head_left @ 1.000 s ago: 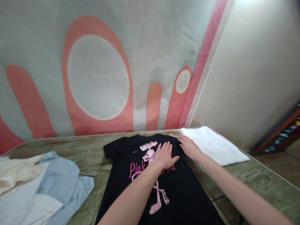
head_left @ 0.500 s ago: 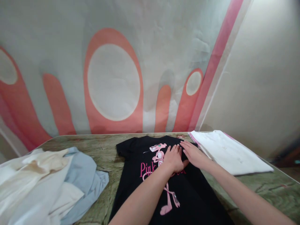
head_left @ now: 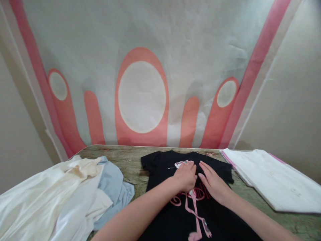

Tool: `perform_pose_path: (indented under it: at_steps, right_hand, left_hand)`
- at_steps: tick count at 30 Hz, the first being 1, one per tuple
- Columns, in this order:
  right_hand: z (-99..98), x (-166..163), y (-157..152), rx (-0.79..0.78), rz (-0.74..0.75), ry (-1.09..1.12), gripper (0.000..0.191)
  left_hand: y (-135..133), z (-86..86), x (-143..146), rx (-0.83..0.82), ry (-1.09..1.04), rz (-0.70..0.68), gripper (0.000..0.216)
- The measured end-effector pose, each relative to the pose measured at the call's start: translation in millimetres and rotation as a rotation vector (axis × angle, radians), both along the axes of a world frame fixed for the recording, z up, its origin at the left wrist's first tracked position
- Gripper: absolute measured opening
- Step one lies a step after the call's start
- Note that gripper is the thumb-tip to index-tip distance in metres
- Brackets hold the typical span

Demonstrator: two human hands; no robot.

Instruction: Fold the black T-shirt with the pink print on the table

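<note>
A black T-shirt [head_left: 160, 164] lies spread on the table, neckline at the far side, with a pink cartoon panther and pink lettering on its front. Over the upper part of the print rests my left hand [head_left: 186, 175], palm down, fingers extended and hiding part of the panther and the letters. Just to its right, my right hand [head_left: 213, 184] lies on the chest of the shirt with its fingers stretched out and the thumb apart. Neither hand grips the cloth. Both short sleeves are visible, and the lower hem is out of frame.
On the left is a loose heap of cream and white cloth [head_left: 47, 197], with a light blue garment [head_left: 112, 180] at its right edge. Flat white folded clothes [head_left: 278, 180] lie at the right. A printed wall panel stands behind the wood-patterned table [head_left: 132, 154].
My head view has turned left, so the scene sits further right. Both hands have slid leftward over the shirt, the right one leaving the area near the right sleeve for the chest.
</note>
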State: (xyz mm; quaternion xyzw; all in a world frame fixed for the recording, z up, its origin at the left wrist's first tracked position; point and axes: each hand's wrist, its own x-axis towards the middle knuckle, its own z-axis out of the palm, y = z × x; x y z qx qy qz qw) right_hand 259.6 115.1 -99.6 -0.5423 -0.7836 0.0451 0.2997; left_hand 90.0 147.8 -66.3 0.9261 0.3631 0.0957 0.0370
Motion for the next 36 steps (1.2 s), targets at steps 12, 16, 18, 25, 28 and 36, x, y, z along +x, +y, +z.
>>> perform_pose_path:
  at_steps: [12, 16, 18, 25, 28, 36]
  right_hand:
    - [6.9, -23.6, -64.1, -0.215, 0.209, -0.179, 0.059]
    - [17.8, -30.6, -62.4, -0.283, 0.191, -0.206, 0.059]
    - [30.7, -43.6, -62.4, -0.328, 0.212, -0.228, 0.060]
    - [61.8, -109.9, -58.2, -0.376, 0.478, -0.229, 0.061]
    - [55.7, -121.8, -57.9, -0.359, 0.542, -0.196, 0.060]
    - [46.6, -116.0, -64.3, -0.321, 0.577, -0.194, 0.061]
  left_hand:
    - [67.6, 12.1, -85.4, -0.013, 0.030, 0.219, 0.054]
    - [107.0, 13.7, -97.7, -0.061, -0.004, 0.398, 0.043]
    - [120.8, 12.3, -100.8, -0.085, -0.001, 0.433, 0.041]
    - [139.9, 4.2, -106.1, -0.152, -0.025, 0.439, 0.031]
    - [142.9, 1.8, -108.5, -0.159, -0.033, 0.432, 0.025]
    - [150.2, -0.5, -106.3, -0.085, -0.043, 0.462, 0.019]
